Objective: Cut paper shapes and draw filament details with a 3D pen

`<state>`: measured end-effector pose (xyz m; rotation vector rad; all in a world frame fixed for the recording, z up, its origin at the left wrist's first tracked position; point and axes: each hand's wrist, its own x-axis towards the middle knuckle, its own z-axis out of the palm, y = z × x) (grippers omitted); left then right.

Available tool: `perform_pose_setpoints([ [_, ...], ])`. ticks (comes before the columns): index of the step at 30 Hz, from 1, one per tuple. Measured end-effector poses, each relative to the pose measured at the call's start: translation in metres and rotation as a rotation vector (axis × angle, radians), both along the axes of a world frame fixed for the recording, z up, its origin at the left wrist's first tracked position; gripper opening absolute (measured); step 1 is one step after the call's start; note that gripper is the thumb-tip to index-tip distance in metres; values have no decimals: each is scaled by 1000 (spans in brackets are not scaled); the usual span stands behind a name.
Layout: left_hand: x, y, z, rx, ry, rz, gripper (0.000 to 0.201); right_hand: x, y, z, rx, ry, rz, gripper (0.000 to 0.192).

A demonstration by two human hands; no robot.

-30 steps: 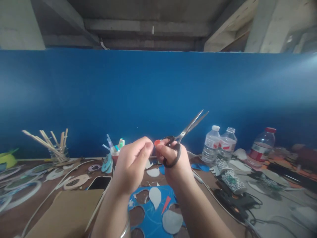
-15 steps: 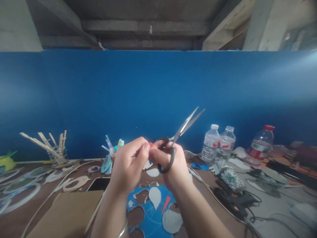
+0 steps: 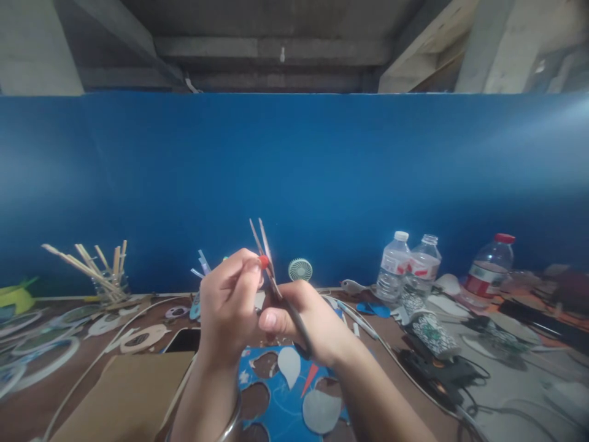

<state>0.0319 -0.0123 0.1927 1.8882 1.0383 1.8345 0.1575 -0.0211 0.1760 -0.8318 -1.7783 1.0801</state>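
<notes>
Holding a small red piece (image 3: 264,262) between thumb and fingertips, the left hand (image 3: 229,307) keeps it raised above the table (image 3: 55,399), directly beside the blades of the scissors (image 3: 271,270); the right hand (image 3: 304,322) is wrapped around the scissor handles, fingers closed on them. The blades point upward and slightly left, standing a little apart at the tips; their long axis runs from the right hand's grip up toward the red piece, which sits against the blades just above the pivot. The left hand is the nearer one to the red piece; the right hand lies below and to the right of it.

Containers: a glass jar (image 3: 108,283) at the left holds a spread of wooden sticks; a cup (image 3: 202,288) behind the left hand holds pens or markers, its body largely hidden; three plastic bottles (image 3: 391,267) stand at the right, contents unclear. A blue sheet (image 3: 276,405) with cut-out holes lies under the forearms, with grey teardrop shapes on it; a small round fan (image 3: 300,269) stands behind the hands.
</notes>
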Motion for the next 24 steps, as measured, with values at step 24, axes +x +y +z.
perform_pose_setpoints([
  [24,-8,18,-7,-62,56,-108,30,3,14,-9,-45,-40,7,53],
])
